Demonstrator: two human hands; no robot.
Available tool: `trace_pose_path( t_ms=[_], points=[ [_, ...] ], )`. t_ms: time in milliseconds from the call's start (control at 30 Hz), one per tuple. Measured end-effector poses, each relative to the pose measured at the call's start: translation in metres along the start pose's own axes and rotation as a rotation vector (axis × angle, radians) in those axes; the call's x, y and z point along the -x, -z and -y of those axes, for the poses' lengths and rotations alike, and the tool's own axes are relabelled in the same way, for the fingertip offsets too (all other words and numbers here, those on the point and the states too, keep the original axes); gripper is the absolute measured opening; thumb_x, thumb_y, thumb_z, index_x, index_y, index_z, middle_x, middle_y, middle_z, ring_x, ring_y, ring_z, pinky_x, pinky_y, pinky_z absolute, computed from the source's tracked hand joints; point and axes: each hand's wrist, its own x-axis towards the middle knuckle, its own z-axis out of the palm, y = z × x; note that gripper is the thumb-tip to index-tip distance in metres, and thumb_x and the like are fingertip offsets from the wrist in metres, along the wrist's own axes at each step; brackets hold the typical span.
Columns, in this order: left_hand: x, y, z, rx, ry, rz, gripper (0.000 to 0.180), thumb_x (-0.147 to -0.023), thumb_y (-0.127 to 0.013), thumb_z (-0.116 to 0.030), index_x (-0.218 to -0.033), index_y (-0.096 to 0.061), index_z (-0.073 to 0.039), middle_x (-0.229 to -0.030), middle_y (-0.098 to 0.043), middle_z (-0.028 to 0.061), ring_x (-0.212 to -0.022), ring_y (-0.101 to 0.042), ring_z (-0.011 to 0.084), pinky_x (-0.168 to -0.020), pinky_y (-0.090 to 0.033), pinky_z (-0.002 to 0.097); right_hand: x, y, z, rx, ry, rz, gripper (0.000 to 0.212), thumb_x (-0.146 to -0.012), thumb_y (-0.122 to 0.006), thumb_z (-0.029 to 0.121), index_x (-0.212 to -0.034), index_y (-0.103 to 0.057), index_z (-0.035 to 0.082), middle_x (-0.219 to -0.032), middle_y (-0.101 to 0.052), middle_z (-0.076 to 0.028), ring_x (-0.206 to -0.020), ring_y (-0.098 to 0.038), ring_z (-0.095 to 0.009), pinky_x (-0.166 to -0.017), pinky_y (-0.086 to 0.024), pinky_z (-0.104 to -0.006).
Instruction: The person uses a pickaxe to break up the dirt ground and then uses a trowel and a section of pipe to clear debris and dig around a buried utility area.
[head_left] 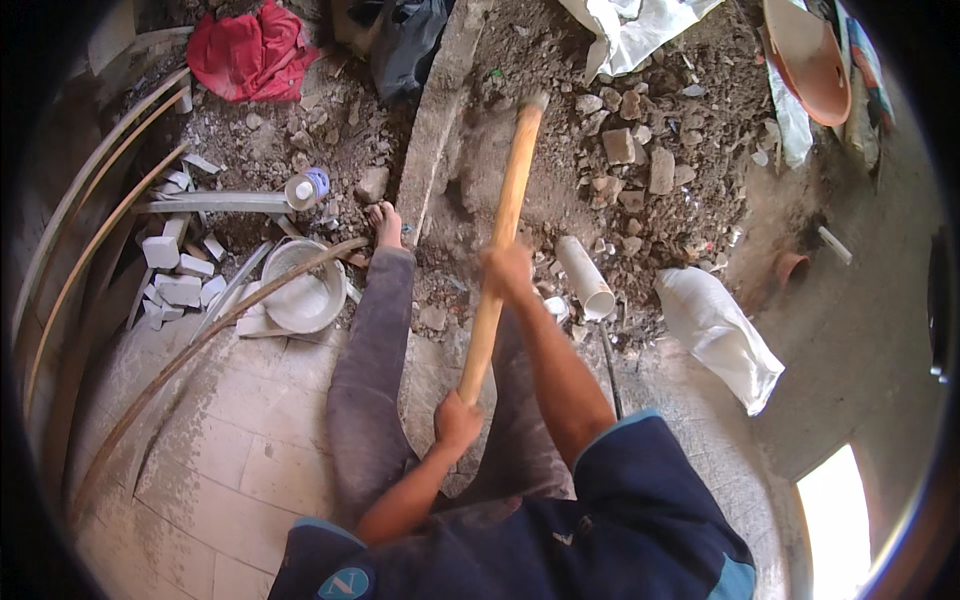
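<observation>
Both my hands grip a long, pale wooden tool handle [513, 180] that slants up and away from me. My left hand [458, 422] is closed around its near end, in front of my body. Farther up the shaft, my right hand [508, 272] wraps it near the middle. The handle's far end meets the dug soil in a narrow trench [475, 165]; the tool's head cannot be made out there. Beside the trench runs a raised concrete edge [437, 130], and my bare left foot [386, 224] rests by it.
Broken bricks and rubble [640, 160] lie right of the trench. Nearer are a white plastic pipe [585, 280] and a white sack [720, 335]. On the left stand a round bucket [303, 290], a can [306, 188], white block pieces [178, 290] and a long wooden strip [200, 345]. A red cloth [250, 52] lies far left.
</observation>
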Motion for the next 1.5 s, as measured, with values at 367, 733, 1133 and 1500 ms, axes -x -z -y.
trace_pose_path(
  t_ms=[367,733,1133,1500],
  points=[
    [0.025,-0.005,0.040,-0.035,0.036,-0.029,0.025,-0.072,-0.070,-0.017,-0.087,-0.059,-0.001,-0.080,-0.065,0.0247,-0.079,-0.064,0.0446,-0.071,-0.050,0.0506,0.055,0.004,0.014,-0.066,-0.211,-0.045,0.025,-0.068,-0.067,0.020,-0.070,-0.061,-0.004,-0.067,-0.064,-0.020,-0.066,-0.067,-0.031,-0.061,-0.053,-0.0391],
    [-0.121,0.020,-0.082,0.021,-0.291,-0.252,0.028,-0.071,-0.070,-0.017,-0.090,-0.058,0.000,-0.076,-0.064,0.0261,-0.077,-0.063,0.0449,-0.068,-0.051,0.0511,-0.078,0.067,0.151,-0.293,0.016,-0.147,0.017,-0.070,-0.064,0.011,-0.070,-0.059,-0.005,-0.059,-0.060,-0.013,-0.054,-0.065,-0.025,-0.048,-0.051,-0.0362],
    [-0.014,0.016,-0.037,0.088,-0.195,-0.081,0.031,-0.071,-0.070,-0.017,-0.090,-0.054,0.001,-0.076,-0.063,0.0260,-0.076,-0.062,0.0465,-0.068,-0.050,0.0528,0.019,0.065,0.118,-0.273,-0.040,-0.138,0.014,-0.069,-0.062,0.010,-0.066,-0.057,-0.003,-0.057,-0.059,-0.010,-0.051,-0.062,-0.022,-0.046,-0.049,-0.0341],
    [-0.046,-0.007,-0.041,0.014,-0.228,-0.070,0.028,-0.069,-0.068,-0.013,-0.091,-0.056,0.000,-0.075,-0.063,0.0250,-0.076,-0.063,0.0452,-0.067,-0.050,0.0505,-0.026,0.056,0.057,-0.216,-0.168,-0.203,0.017,-0.072,-0.063,0.010,-0.079,-0.060,-0.004,-0.063,-0.061,-0.011,-0.054,-0.065,-0.022,-0.047,-0.051,-0.0336]
  ],
)
